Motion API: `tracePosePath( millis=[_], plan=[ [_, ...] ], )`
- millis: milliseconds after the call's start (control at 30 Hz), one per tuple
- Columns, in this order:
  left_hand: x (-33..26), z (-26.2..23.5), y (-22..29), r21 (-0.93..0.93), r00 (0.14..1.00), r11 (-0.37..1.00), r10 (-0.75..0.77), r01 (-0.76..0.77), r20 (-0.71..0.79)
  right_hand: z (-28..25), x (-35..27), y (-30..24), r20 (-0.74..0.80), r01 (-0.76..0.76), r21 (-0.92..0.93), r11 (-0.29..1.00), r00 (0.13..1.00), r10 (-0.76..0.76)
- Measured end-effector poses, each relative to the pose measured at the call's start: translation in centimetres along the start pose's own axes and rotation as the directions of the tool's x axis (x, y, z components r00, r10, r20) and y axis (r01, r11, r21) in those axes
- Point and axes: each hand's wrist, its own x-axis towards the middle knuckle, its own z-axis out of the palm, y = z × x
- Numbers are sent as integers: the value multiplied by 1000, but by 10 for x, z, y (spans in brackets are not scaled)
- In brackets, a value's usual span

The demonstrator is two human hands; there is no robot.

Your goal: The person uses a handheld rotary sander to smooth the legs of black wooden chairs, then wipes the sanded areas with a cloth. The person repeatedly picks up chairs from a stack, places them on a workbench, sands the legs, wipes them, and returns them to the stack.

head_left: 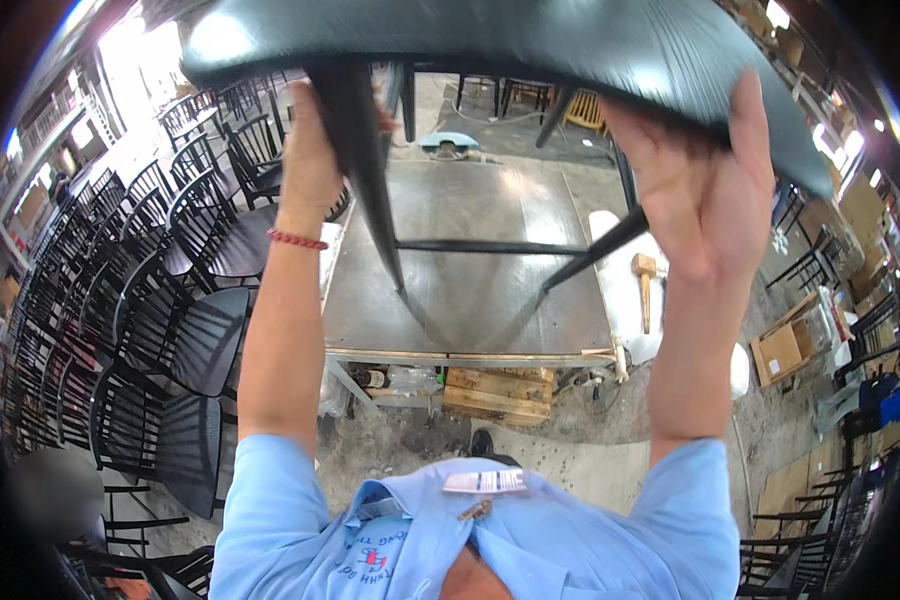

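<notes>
A black wooden chair is upright in front of me, its seat filling the top of the head view. My left hand is closed round the top of a front leg, just under the seat; its fingertips are partly hidden behind the leg. My right hand grips the seat's right edge from below, palm turned up and thumb against the rim. The front legs, joined by a stretcher, point down at a metal-topped table. Their feet are at or just above its surface; I cannot tell which. The backrest is out of view.
A wooden mallet lies on a white surface at the table's right. Rows of black chairs crowd the left side. Wooden boards sit below the table's near edge. A cardboard box stands on the right.
</notes>
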Motion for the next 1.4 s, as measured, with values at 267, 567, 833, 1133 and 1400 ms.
tracePosePath(
  millis=[267, 567, 833, 1133, 1400],
  plan=[
    [60, 6, -73, 525, 857, 840, 167, 134, -487, -187, 57, -19, -61, 50, -982, 183, 829, -556],
    [147, -22, -138, 556, 863, 795, 83, 243, -497, -283, 163, 68, -309, -91, -858, 506, 878, -365],
    [172, -39, -172, 611, 869, 711, -1, 348, -494, -304, 192, 83, -374, -167, -844, 510, 865, -334],
    [226, -51, -98, 390, 828, 921, 221, -2, -516, -228, 244, -64, -473, -268, -817, 510, 818, -328],
    [263, -40, -50, 207, 842, 975, 51, 74, -537, -207, 276, -65, -568, -322, -740, 591, 770, -292]
  ],
)
